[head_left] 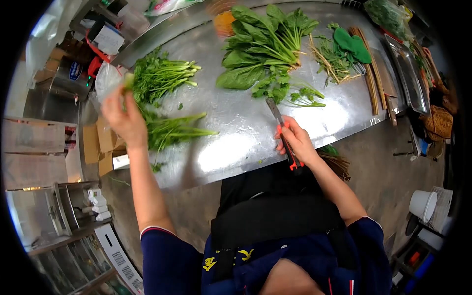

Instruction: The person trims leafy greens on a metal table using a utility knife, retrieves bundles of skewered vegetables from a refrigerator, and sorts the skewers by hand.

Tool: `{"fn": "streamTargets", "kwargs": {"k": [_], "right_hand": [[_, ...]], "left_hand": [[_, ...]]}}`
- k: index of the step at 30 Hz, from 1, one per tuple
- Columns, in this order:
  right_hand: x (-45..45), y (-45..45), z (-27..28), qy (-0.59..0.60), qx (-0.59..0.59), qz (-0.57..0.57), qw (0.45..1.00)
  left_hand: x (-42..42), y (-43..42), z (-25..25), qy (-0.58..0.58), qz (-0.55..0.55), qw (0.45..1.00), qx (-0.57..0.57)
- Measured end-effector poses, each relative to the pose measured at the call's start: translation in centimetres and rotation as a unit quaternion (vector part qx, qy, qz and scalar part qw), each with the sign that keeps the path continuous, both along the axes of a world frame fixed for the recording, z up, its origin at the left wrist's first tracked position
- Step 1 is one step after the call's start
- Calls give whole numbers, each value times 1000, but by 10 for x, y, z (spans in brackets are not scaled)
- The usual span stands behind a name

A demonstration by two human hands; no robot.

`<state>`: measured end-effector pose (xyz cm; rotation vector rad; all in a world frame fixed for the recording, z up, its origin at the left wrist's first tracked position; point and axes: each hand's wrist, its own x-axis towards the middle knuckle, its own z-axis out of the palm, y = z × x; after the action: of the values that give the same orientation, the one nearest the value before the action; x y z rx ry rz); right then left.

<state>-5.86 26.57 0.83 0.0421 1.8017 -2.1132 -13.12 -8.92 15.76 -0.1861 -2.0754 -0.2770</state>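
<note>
My right hand (296, 141) is wrapped round a black and red utility knife (282, 129), its blade pointing up and away over the metal table (231, 118). At the left, my left hand (124, 114) is raised and blurred, with a small pale green piece (129, 81) at its fingertips. Bunched herbs with trimmed stems (162, 76) lie beyond that hand, and looser herb stalks (177, 130) lie beside it. Broad-leafed greens with roots (268, 44) rest at the far middle. Nearer the knife are a few leafy sprigs (290, 92).
At the right of the table are a green cloth (351, 45), root trimmings (330, 61), long brown sticks (369, 73), a cleaver (390, 103) and a metal tray (407, 73). A cardboard box (102, 145) stands left of the table; a white bucket (423, 205) is at the lower right.
</note>
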Motion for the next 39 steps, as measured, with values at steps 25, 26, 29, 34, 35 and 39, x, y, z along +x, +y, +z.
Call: {"fn": "streamTargets", "kwargs": {"k": [25,26,29,34,35,39], "right_hand": [[3,-3,-4,8,-4,-21,1000],[3,-3,-4,4,-6,-21,1000],[5,-5,-2,4,9,-36,999],[-5,-14,9,30,106,42,993],[-11,-21,18,58,151,88,983],[-43,-63,38,260,316,156,899]], "left_hand": [[14,29,-83,-212,-98,971,-58],[38,36,-93,-244,-99,964,-41],[106,49,-118,-302,-81,948,56],[150,29,-161,-263,57,919,287],[152,24,-167,-255,86,900,342],[140,34,-159,-257,175,928,204]]}}
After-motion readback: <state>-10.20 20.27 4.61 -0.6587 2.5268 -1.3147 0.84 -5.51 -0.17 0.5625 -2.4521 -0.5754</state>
